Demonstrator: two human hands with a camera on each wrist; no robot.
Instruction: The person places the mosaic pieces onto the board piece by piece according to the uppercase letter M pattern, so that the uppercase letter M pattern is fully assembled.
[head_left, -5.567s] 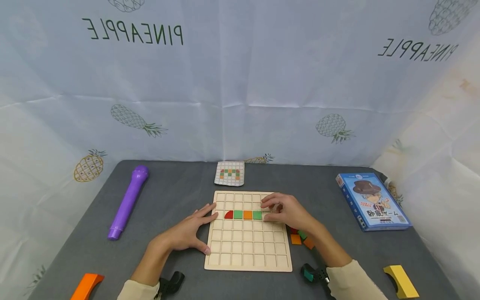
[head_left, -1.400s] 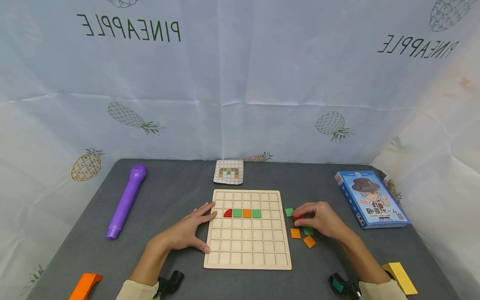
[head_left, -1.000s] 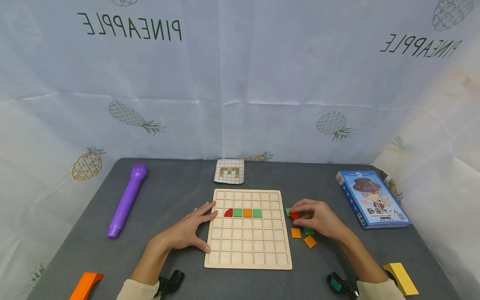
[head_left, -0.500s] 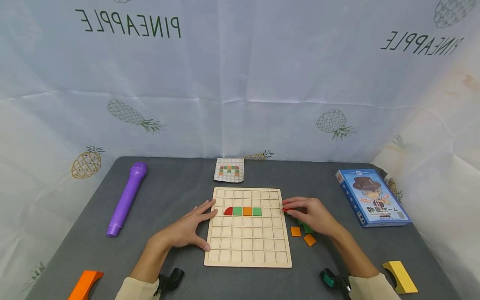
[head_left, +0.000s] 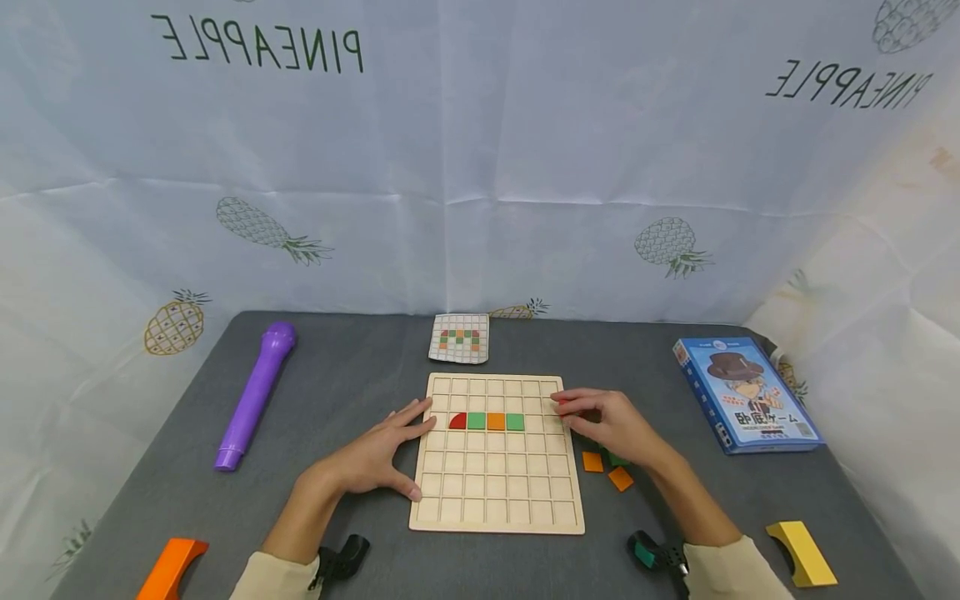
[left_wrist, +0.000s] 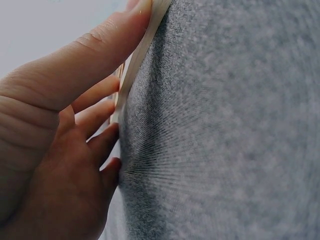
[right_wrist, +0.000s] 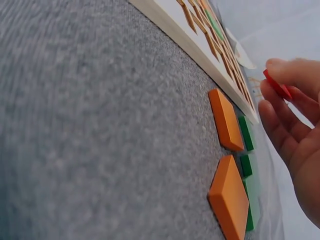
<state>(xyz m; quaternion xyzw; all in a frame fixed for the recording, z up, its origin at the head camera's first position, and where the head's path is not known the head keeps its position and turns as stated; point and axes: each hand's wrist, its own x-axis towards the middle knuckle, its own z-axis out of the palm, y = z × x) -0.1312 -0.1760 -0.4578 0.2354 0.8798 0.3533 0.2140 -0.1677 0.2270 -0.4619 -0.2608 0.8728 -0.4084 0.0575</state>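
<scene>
A wooden grid board (head_left: pixel 497 510) lies flat on the grey table. One of its rows bears a red quarter-round tile (head_left: pixel 458 422), two green tiles and an orange tile (head_left: pixel 496 422) side by side. Along the board's left edge rests my left hand (head_left: pixel 375 457), fingers spread, thumb at the lower side; the left wrist view shows the thumb against the wooden rim (left_wrist: pixel 135 65). Over the board's right edge, my right hand (head_left: pixel 611 423) pinches a red tile (right_wrist: pixel 276 86) between thumb and fingers. Only a sliver of that tile shows in the head view.
Two orange tiles (head_left: pixel 592 462) and several green tiles (right_wrist: pixel 246 134) lie right of the board. Behind it is a pattern card (head_left: pixel 459 354). A purple microphone (head_left: pixel 257 396), a blue box (head_left: pixel 750 396), an orange block (head_left: pixel 171 568) and a yellow block (head_left: pixel 804 557) stand around.
My right hand has left the board, picked up the red tile from among the loose tiles, and carried it left to the board's right edge. The left hand has stayed in place.
</scene>
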